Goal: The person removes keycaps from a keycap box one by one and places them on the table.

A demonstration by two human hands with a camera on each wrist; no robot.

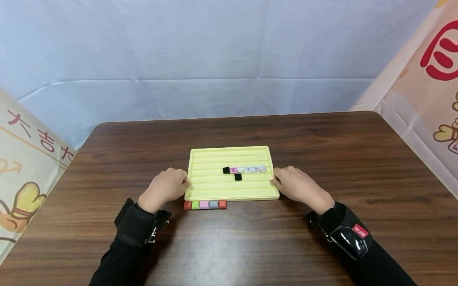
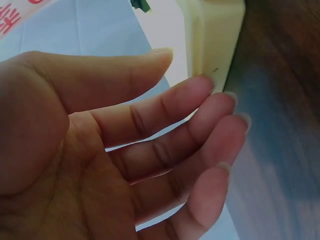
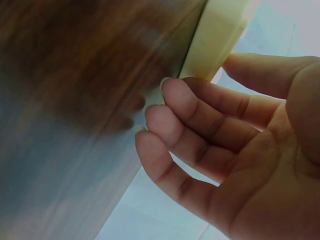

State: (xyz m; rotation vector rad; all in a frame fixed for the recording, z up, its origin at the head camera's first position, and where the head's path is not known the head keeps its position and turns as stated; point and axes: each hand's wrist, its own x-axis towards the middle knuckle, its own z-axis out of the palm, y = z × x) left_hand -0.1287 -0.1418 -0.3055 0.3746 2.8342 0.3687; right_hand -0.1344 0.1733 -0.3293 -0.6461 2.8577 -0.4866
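A pale yellow ridged tray (image 1: 214,190) lies on the table, with a person's hands at its two short sides. The left hand (image 1: 168,184) pinches the left edge, thumb at the rim and index fingertip against the outer wall. At the opposite side, the right hand (image 1: 297,184) pinches the right edge, its thumb on the rim and the other fingers curled low beside the wall. On the tray sits a row of small square keycap-like pieces (image 1: 233,170), black, pink and whitish. One black piece (image 1: 238,177) is just below that row.
Along the tray's front edge stands a row of coloured square pieces (image 1: 204,205), red, green, pink and blue-grey. The dark wooden table (image 1: 229,246) extends around it. A pale cloth (image 1: 214,59) hangs behind, with printed banners (image 1: 21,167) at the sides.
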